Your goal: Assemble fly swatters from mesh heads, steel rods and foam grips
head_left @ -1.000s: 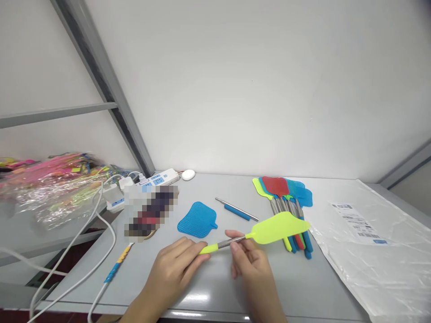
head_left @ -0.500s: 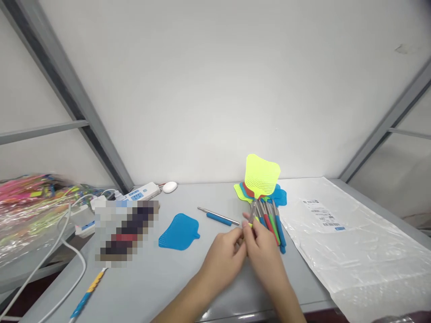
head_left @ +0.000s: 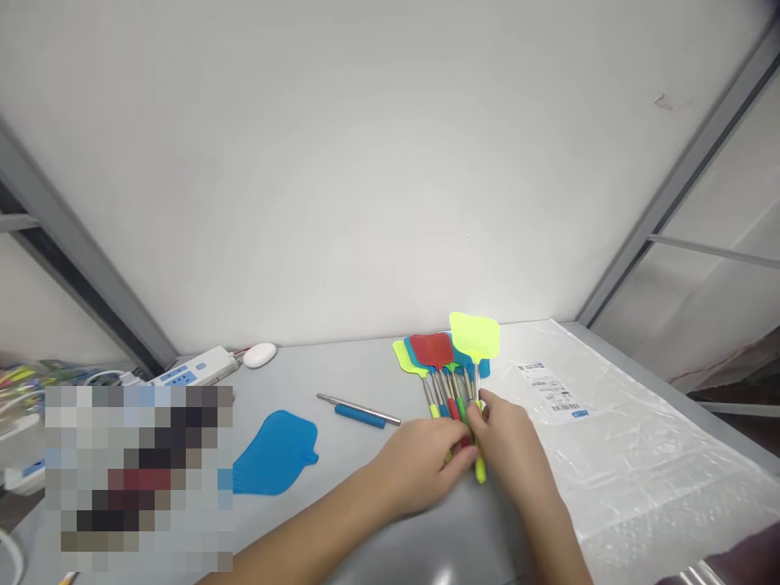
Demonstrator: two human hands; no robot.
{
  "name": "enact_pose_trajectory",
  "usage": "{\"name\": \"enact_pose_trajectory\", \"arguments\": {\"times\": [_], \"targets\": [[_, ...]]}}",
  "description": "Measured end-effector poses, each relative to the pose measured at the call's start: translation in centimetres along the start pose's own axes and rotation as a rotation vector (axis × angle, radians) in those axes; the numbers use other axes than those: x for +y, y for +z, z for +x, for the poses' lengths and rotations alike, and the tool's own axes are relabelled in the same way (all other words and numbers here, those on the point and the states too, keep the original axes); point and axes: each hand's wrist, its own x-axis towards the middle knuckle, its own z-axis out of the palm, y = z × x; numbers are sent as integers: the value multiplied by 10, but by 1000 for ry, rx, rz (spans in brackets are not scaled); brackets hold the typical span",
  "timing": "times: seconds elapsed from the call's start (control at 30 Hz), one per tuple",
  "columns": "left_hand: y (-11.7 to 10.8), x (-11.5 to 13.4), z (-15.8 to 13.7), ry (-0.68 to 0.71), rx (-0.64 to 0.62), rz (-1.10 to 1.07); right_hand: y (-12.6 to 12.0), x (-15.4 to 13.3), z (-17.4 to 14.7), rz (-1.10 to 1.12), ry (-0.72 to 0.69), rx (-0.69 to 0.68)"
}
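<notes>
My right hand [head_left: 503,426] is closed round the handle of a yellow fly swatter [head_left: 475,337], whose head stands over the right end of a bunch of swatters. The bunch lies on the table with heads away from me, among them a red fly swatter [head_left: 431,349] on top, with blue, green and yellow ones around it. Curled fingers of my left hand [head_left: 426,459] are on the lower handles of the bunch; its fingertips partly hide them. To the left lie a loose blue swatter head [head_left: 277,455], a metal rod [head_left: 359,408] and a blue handle sleeve [head_left: 359,417].
A white plastic mailer bag [head_left: 615,455] with a label covers the table's right side. At the back left are a power strip [head_left: 198,370] and a white computer mouse [head_left: 259,355]. A blurred-out patch hides the left front. Wall and metal frame bound the back.
The yellow swatter has come down to the right side of the bunch in my right hand. My left hand has left it and moved onto the bunched handles. The view has shifted right.
</notes>
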Motion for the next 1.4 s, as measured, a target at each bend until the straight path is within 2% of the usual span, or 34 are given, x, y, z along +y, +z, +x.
{"name": "enact_pose_trajectory", "arguments": {"times": [0.13,0.27,0.47,0.73,0.97,1.2,1.4], "targets": [[2,-27,-8,95,102,196,11,-6,13,-103,2,-34],[3,-38,-11,137,138,314,10,-10,26,-211,17,-79],[11,-38,-14,144,151,262,14,-16,46,-254,13,-126],[11,-47,-12,117,195,193,26,-21,48,-226,29,-175],[13,-51,-8,113,142,205,30,-19,50,-200,31,-189],[23,-58,-4,150,26,339,29,-14,52,-170,37,-206],[26,-60,-4,151,9,382,32,-12,54,-171,56,-204]]}}
